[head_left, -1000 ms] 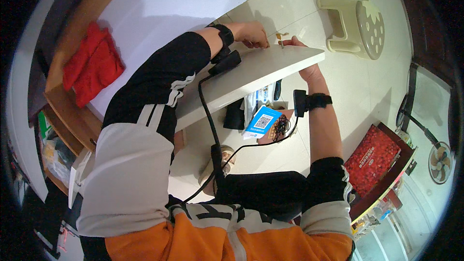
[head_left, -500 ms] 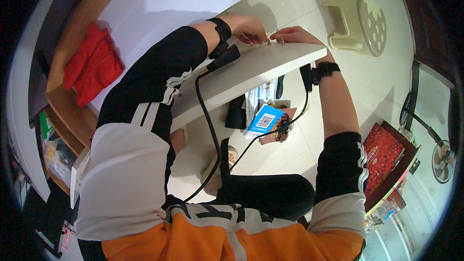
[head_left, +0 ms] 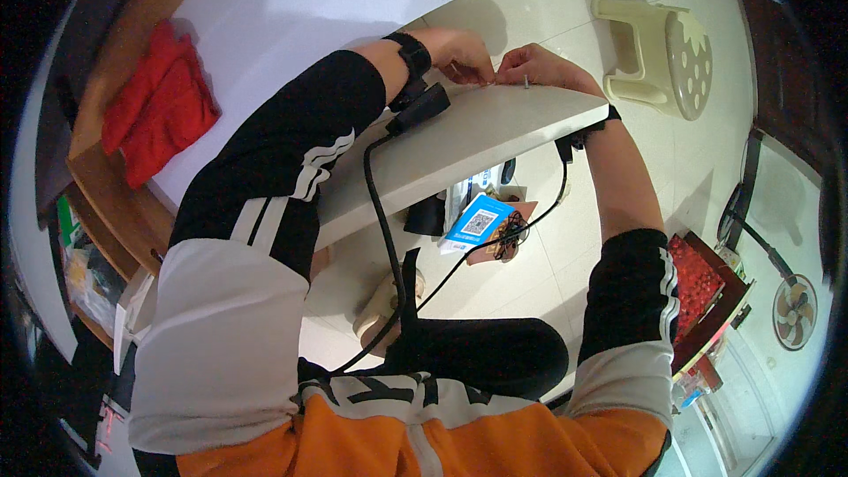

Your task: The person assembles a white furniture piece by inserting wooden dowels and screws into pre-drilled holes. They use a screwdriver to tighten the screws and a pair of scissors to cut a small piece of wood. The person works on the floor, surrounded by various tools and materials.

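A long white panel (head_left: 477,146) slants across in front of me, over my lap. At its far edge my left hand (head_left: 466,57) is closed in a pinch with its fingertips against the panel. My right hand (head_left: 539,67) comes round the right end of the panel, its fingers bent and pinched together right beside the left fingertips. What the two hands pinch is too small and too covered to make out. Just right of the fingertips a small metal pin (head_left: 526,82) stands up from the panel's edge. Dark straps with black devices sit on both wrists.
Beneath the panel, a blue-and-white booklet (head_left: 478,223), packets and a coiled cable (head_left: 511,234) lie on the tiled floor. A cream plastic stool (head_left: 658,57) stands far right. A red cloth (head_left: 161,106) rests on the white surface at left. Black cables (head_left: 386,238) hang before me.
My right hand's fingers have curled in, and its fingertips now meet the left ones. A small brass-coloured piece seen between the hands earlier is now covered. The view has shifted slightly.
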`<state>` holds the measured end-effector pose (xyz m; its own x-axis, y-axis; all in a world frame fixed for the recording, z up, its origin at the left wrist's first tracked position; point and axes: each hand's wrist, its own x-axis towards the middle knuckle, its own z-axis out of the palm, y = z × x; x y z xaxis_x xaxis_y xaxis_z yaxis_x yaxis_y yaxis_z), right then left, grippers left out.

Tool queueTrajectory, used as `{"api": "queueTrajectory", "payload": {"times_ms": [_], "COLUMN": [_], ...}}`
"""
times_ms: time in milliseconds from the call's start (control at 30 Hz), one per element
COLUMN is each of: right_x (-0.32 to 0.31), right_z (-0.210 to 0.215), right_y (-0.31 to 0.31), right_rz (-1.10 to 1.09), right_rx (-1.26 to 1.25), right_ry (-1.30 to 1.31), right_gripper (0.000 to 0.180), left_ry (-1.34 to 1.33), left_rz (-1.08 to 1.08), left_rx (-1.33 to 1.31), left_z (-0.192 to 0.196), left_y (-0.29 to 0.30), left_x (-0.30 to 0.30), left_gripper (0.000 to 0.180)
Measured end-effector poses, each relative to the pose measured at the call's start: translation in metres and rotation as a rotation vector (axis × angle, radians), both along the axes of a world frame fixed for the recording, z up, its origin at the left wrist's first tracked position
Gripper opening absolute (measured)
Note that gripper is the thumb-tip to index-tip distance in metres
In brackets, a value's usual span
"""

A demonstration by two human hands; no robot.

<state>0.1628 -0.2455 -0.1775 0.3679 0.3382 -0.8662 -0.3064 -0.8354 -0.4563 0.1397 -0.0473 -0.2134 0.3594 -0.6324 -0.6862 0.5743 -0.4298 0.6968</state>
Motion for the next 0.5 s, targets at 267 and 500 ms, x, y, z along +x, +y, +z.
{"api": "queueTrajectory", "payload": {"times_ms": [267,500], "right_x": [-0.0047,-0.0036], "right_z": [-0.0017,-0.0003], "right_y": [0.0006,-0.0018], "right_rz": [0.034,0.111], "right_rx": [0.034,-0.006], "right_ry": [-0.029,0.009], "right_gripper": [0.028,0.034], "left_ry": [0.028,-0.034], "left_rz": [0.018,0.011], "left_rx": [-0.004,-0.015], "left_z": [-0.0018,-0.0042], "left_y": [-0.0041,-0.0073], "left_x": [-0.0052,-0.0089], "left_gripper": [0.01,0.012]}}
